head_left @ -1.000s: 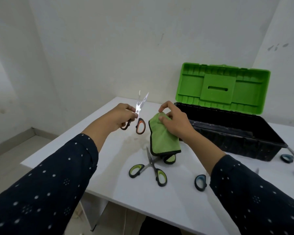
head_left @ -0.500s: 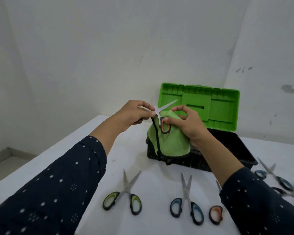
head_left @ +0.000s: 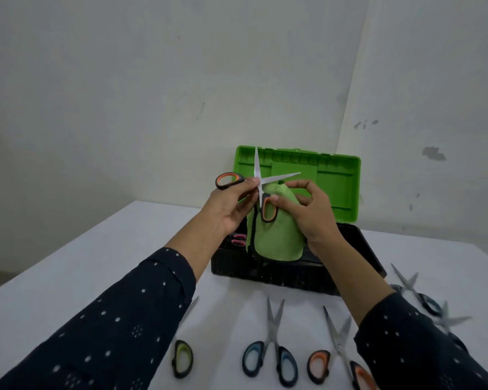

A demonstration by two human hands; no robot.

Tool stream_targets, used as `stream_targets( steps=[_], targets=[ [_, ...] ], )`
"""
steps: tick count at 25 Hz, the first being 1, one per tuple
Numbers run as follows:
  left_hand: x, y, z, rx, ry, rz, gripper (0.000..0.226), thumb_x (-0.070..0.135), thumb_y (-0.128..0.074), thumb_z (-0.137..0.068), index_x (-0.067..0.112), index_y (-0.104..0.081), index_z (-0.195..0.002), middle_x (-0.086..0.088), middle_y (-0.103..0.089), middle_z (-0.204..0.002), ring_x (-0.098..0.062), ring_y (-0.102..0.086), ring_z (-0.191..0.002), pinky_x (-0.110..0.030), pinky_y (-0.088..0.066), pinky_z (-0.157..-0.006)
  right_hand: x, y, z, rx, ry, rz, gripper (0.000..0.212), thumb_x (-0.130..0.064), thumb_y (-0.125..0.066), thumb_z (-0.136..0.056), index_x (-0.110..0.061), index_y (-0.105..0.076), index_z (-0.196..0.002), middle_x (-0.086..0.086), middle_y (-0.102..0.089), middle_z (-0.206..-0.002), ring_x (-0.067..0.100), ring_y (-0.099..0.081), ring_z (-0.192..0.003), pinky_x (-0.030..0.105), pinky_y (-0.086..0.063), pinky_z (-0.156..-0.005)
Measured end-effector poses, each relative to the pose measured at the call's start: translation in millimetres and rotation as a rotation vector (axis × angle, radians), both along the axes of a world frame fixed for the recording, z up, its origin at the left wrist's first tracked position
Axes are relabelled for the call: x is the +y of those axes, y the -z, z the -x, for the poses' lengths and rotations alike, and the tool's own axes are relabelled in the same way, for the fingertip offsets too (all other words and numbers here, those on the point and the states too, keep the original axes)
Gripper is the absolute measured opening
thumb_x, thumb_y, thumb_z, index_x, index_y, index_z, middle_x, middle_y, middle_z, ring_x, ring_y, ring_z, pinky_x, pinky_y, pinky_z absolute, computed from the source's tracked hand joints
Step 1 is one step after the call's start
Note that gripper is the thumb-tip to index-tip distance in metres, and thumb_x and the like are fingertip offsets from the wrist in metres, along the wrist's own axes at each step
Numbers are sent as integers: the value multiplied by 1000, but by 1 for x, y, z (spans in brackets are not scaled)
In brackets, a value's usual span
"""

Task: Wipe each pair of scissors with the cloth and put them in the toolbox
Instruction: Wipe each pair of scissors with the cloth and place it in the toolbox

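Note:
Over the toolbox, my left hand [head_left: 231, 205] grips a pair of orange-handled scissors [head_left: 261, 182] near the pivot. The blades are spread wide, one pointing up and one to the right. One handle ring sticks out to the upper left. The other ring hangs against the green cloth [head_left: 276, 237], which my right hand [head_left: 313, 213] holds bunched, with its thumb on that ring. The toolbox [head_left: 265, 274] has a black base and a raised green lid [head_left: 335, 187]. A pink-handled pair [head_left: 238, 239] lies inside it at the left.
On the white table [head_left: 82, 277] near me lie green-handled scissors [head_left: 182, 356], a blue-handled pair [head_left: 271, 358] and an orange-handled pair [head_left: 335, 361]. Two more pairs [head_left: 419, 295] lie at the right beside the toolbox. Walls stand close behind.
The held scissors have opened wider, with one handle swung up to the left. My view has moved closer and lower over the table.

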State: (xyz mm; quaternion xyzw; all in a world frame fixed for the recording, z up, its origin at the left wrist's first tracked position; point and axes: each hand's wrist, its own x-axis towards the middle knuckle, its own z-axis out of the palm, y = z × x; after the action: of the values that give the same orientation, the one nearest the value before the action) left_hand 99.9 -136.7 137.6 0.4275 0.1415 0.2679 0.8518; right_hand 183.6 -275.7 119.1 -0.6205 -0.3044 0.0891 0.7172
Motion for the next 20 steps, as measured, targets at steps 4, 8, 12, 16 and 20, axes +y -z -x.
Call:
stream_targets(
  steps=[4,8,12,16,20],
  targets=[
    [7,1,4,-3,-7,-15,8,4,-72,-82,8,-68,-88,-4,-72,-78,-12,-70,-66,-20,-56,-60,-10,3,-12,307,139,-104,36,-33,-76,-83,-16,-62,-111,6,-73,-98,19,-70,-78,36,-59,-64],
    [15,-1,13,27,24,-94,7,5,-71,-83,9,-69,-88,-2,-70,-75,-10,-67,-65,-19,-57,-61,-19,-13,-26,265,256,-250,35,-40,-73,-86,-17,-67,-111,6,-73,-105,25,-71,-89,41,-61,-70],
    [15,-6,16,62,28,-212,7,4,-71,-82,10,-69,-83,-2,-69,-75,-10,-65,-64,-18,-56,-61,-23,-25,-18,-340,279,-50,27,-24,-76,-85,-31,-66,-109,-10,-74,-94,3,-70,-85,17,-54,-71],
    [11,-7,13,91,21,-311,9,3,-71,-82,11,-68,-84,-3,-68,-79,-12,-65,-67,-20,-56,-64,-7,-17,-8,-880,312,172,19,-25,-78,-81,-22,-75,-100,-10,-73,-93,-5,-61,-79,8,-45,-69],
    [10,-2,15,101,55,-332,10,0,-70,-82,10,-66,-83,-1,-67,-74,-11,-64,-66,-20,-56,-63,-2,-11,-13,-963,306,293,11,-26,-74,-85,-21,-72,-95,-7,-71,-88,13,-60,-80,24,-44,-68]
  ],
)
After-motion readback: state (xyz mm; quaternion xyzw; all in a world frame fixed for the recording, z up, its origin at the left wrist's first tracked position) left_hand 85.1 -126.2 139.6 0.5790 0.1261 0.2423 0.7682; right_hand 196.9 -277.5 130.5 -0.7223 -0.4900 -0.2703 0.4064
